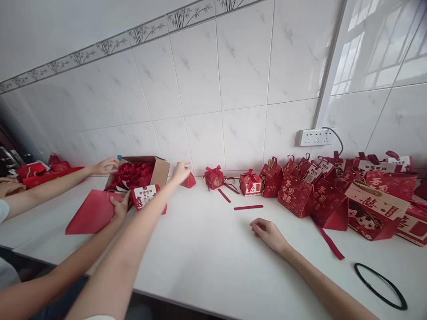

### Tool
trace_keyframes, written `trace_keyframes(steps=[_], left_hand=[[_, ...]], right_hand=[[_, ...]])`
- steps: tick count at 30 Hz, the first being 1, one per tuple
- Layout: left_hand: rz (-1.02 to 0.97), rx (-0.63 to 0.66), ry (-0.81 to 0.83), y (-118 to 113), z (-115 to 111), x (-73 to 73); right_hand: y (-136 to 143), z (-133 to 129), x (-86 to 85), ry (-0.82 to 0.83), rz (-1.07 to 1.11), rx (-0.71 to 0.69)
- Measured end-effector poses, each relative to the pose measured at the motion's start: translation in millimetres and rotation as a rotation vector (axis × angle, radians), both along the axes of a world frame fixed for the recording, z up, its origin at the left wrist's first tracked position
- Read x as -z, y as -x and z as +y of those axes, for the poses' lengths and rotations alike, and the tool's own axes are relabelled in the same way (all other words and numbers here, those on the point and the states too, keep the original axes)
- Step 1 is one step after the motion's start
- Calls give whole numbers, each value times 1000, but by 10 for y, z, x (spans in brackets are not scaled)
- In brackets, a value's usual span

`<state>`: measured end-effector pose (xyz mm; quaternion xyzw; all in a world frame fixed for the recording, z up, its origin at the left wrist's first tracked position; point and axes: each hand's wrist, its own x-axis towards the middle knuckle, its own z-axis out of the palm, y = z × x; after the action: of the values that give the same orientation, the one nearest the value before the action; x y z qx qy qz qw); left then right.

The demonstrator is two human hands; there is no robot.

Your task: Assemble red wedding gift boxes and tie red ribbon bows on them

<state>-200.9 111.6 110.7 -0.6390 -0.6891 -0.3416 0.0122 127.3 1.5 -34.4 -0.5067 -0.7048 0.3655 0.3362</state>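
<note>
My left hand (182, 172) reaches far forward over the table, its fingers smeared by motion. It is at the top of a small red triangular box (189, 181) near the wall and partly covers it; whether it grips the box I cannot tell. My right hand (267, 232) rests on the table with fingers loosely curled and nothing visible in them. Beyond it lies a flat dark red strip (248, 207). Two small red gift boxes with bows, one with a round emblem (214, 178) and one with a white front (250, 183), stand near the wall.
Another person's hand (120, 206) holds a red folded piece (91, 212); their other hand (106, 166) is beside a carton (162, 172) of red ribbon. Several red gift boxes (295, 195) crowd the right. A black loop (380, 286) lies front right, below a wall socket (315, 138).
</note>
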Motion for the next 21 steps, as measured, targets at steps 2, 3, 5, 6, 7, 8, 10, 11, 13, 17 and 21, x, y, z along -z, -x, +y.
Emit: trace_keyframes(steps=[2, 3, 5, 6, 7, 8, 10, 11, 13, 17, 21], left_hand=[[11, -69, 100, -182, 233, 227], [12, -116, 144, -231, 309, 362], [14, -208, 203, -267, 409, 618], [19, -239, 220, -264, 449, 721], [25, -261, 231, -255, 490, 801], [32, -278, 237, -243, 537, 857], [38, -307, 244, -216, 651, 909], [34, -325, 247, -202, 715, 912], [16, -368, 250, -171, 844, 895], [-45, -396, 239, -93, 1007, 808], [-106, -327, 210, -43, 966, 692]], right_hand=[[-13, 11, 30, -8, 14, 8], [-19, 23, 37, -9, 16, -5], [-33, 56, 44, -8, 6, -42], [-41, 74, 49, -9, -3, -53], [-48, 89, 57, -15, -14, -57], [-54, 102, 66, -24, -24, -56], [-65, 114, 89, -43, -39, -47], [-69, 116, 99, -48, -41, -45], [-74, 116, 114, -52, -41, -47], [-74, 129, 113, -55, -37, -49], [-70, 147, 80, -86, -31, -48]])
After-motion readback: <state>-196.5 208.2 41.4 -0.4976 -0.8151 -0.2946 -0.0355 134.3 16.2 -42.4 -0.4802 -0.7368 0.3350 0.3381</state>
